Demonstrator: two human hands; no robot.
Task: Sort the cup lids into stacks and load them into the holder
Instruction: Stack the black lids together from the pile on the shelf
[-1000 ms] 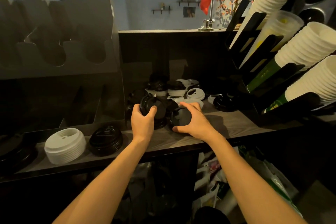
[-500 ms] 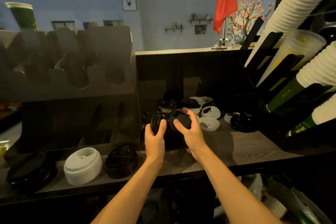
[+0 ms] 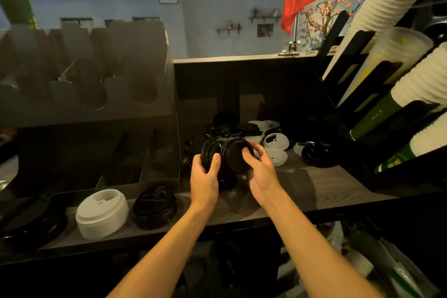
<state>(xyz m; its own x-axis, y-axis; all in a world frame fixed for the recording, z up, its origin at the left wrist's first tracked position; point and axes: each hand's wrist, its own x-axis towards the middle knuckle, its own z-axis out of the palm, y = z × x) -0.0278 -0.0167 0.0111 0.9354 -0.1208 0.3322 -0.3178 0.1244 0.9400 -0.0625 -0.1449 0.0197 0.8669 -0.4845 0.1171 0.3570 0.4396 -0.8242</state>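
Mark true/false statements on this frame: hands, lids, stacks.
1. The left hand grips black lids. True.
2. The right hand holds a white lid. False: it holds a single black lid.
3. A white lid stack stands on the counter, left of a black lid stack. True.
4. Every loose lid behind the hands is black. False: loose white lids lie there too.

holder (image 3: 84, 104) left on counter (image 3: 314, 191), lid stacks (image 3: 102, 215) before it, loose lids (image 3: 275, 143) right
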